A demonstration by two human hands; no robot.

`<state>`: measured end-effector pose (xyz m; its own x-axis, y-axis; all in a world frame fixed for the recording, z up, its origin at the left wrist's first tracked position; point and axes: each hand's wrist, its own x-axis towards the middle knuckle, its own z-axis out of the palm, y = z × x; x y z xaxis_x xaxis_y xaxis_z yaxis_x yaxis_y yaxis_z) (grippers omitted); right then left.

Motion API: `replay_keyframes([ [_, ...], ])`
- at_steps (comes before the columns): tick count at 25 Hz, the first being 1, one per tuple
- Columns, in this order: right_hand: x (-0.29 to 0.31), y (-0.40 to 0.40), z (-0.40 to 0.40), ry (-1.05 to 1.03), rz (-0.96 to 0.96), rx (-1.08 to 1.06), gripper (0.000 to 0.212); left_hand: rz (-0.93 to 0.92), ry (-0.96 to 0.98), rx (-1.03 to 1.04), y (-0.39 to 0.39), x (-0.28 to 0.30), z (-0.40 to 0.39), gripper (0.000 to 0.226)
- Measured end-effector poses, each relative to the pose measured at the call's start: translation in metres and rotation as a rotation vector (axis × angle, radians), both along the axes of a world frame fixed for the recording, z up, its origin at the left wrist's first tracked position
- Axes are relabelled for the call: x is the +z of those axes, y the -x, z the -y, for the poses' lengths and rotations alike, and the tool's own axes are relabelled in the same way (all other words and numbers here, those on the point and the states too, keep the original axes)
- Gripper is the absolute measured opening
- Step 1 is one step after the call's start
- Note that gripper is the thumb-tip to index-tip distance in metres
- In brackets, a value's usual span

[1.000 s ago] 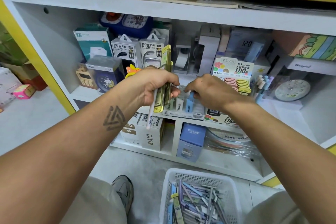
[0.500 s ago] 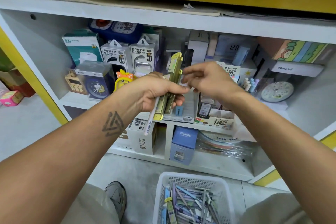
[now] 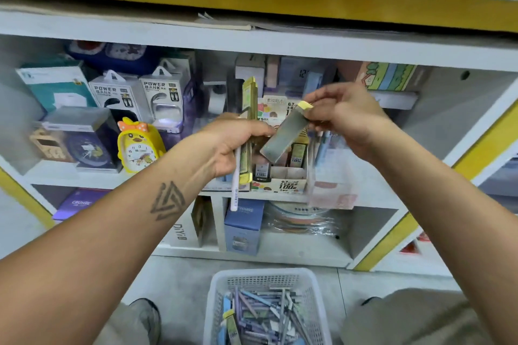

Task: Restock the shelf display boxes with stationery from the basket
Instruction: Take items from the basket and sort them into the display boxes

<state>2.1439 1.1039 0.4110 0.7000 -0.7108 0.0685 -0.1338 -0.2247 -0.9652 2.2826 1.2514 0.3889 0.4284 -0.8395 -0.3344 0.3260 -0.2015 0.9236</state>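
"POWER BANK" on two boxes (image 3: pixel 165 98); "100" on the display box (image 3: pixel 280 185).

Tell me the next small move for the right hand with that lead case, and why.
Probably lower the right hand and slot its yellow-capped lead case into the 0.7 display box just below. The case hangs tilted, pinched by its cap, right above the box's open compartments, while the left hand holds more cases and a white pen.
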Motion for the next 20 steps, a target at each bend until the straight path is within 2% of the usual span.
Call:
replay_keyframes([
  [3,-0.001,0.013,0.015,0.316,-0.097,-0.094,0.018,0.075,-0.043,0.121,-0.003,-0.001,0.008,0.031],
  [6,-0.016,0.02,0.017,0.663,-0.293,-0.065,0.021,0.168,-0.084,0.144,-0.006,-0.001,0.013,0.037],
  [8,-0.026,0.019,0.015,0.793,-0.344,-0.049,0.018,0.178,-0.093,0.126,-0.004,-0.004,0.018,0.037],
  [13,-0.043,0.012,0.012,0.902,-0.491,0.014,0.019,0.171,-0.099,0.012,0.007,-0.013,0.021,0.018],
  [16,-0.035,0.012,0.006,0.892,-0.448,0.039,0.03,0.181,-0.093,-0.003,0.004,-0.014,0.02,0.017],
  [18,-0.024,0.011,0.007,0.881,-0.392,0.023,0.026,0.17,-0.088,0.015,0.001,-0.014,0.018,0.016],
  [20,-0.016,0.009,0.007,0.873,-0.46,0.037,0.025,0.167,-0.086,0.035,-0.002,-0.013,0.016,0.016],
])
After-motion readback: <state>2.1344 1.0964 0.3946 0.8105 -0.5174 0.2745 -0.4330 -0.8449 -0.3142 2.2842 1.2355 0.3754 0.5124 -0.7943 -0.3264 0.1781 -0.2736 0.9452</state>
